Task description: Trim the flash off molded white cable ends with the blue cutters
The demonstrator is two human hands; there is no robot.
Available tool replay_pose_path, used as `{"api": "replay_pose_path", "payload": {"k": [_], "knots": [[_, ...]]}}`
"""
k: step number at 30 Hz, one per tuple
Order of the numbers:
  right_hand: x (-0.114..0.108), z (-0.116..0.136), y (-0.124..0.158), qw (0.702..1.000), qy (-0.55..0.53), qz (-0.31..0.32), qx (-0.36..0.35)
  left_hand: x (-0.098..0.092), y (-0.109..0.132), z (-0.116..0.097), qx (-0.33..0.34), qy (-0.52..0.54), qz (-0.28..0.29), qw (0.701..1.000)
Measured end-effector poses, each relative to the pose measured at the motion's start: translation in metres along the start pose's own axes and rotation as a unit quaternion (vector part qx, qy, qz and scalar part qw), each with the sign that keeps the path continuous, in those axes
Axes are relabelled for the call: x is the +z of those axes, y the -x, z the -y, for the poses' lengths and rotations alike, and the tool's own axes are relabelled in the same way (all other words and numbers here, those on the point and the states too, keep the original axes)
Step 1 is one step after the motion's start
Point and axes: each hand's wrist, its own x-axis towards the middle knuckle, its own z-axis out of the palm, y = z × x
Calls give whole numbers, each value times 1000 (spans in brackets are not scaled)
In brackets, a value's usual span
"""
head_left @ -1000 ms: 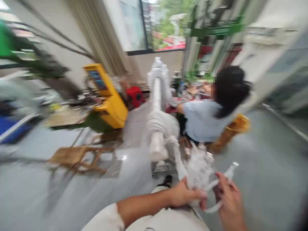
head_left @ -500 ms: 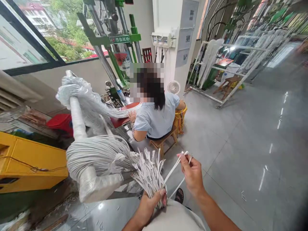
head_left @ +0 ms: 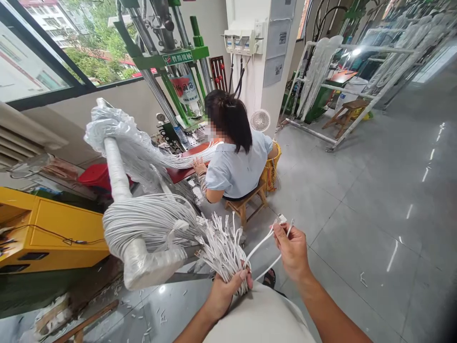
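A thick bundle of white cables [head_left: 223, 247], its many ends fanned upward, is gripped by my left hand [head_left: 228, 290] in front of my body. Right of it, my right hand [head_left: 292, 247] pinches a few white cable ends [head_left: 280, 220] between thumb and fingers. Two strands run from there down to the bundle. Further left, a coil of white cable [head_left: 150, 221] hangs over a plastic-wrapped rack arm [head_left: 137, 262] and leads toward the bundle.
Ahead, a person in a light blue shirt [head_left: 239, 171] sits on a wooden stool [head_left: 246, 206] at a green press [head_left: 174, 59]. A yellow cabinet [head_left: 67, 228] stands left. White racks [head_left: 314, 128] are at the back right. Scraps lie on the floor.
The view has shifted slightly. My right hand appears a little further right with the pinched ends, while my left hand keeps its hold on the bundle. The seated person's head has turned or tilted.
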Motion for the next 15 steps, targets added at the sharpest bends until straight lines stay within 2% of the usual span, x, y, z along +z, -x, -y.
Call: {"api": "replay_pose_path", "payload": {"k": [5,8,11,15], "knots": [[-5,-3,-3,999,47,-19,-9,0,-1,2,1,50,7,999],[-12,0,-2,997,77,-18,-8,3,0,-6,0,76,10,997],[-24,1,8,993,115,12,13,12,3,-19,-33,141,9,989],[-35,-4,17,988,145,19,45,13,-2,-26,-64,197,73,976]]}}
